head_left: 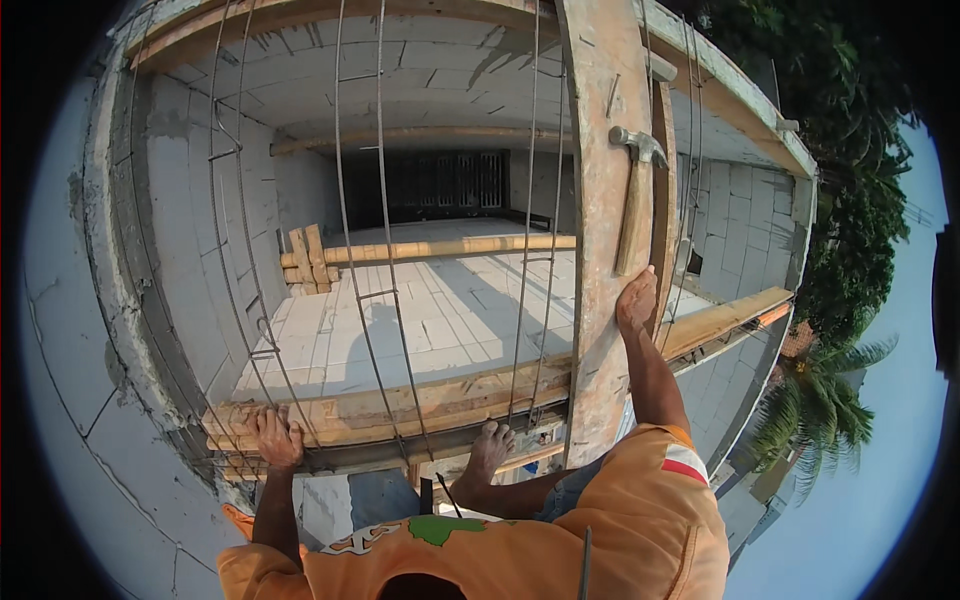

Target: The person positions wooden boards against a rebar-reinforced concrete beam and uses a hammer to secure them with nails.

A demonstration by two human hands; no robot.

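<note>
My left hand grips the lower wooden beam, its bent fingers spread on the timber beside thin steel rods. My right hand is curled at the edge of a long, stained plank that runs away from me. A claw hammer lies along this plank, the end of its wooden handle just beyond my right fingertips. My bare foot rests at the lower beam, between the two hands.
Pale block walls enclose a drop to a sunlit lower surface. Vertical-looking rods with ties cross the opening. A bamboo pole spans below, with short timbers at its left. Trees stand beyond the right wall.
</note>
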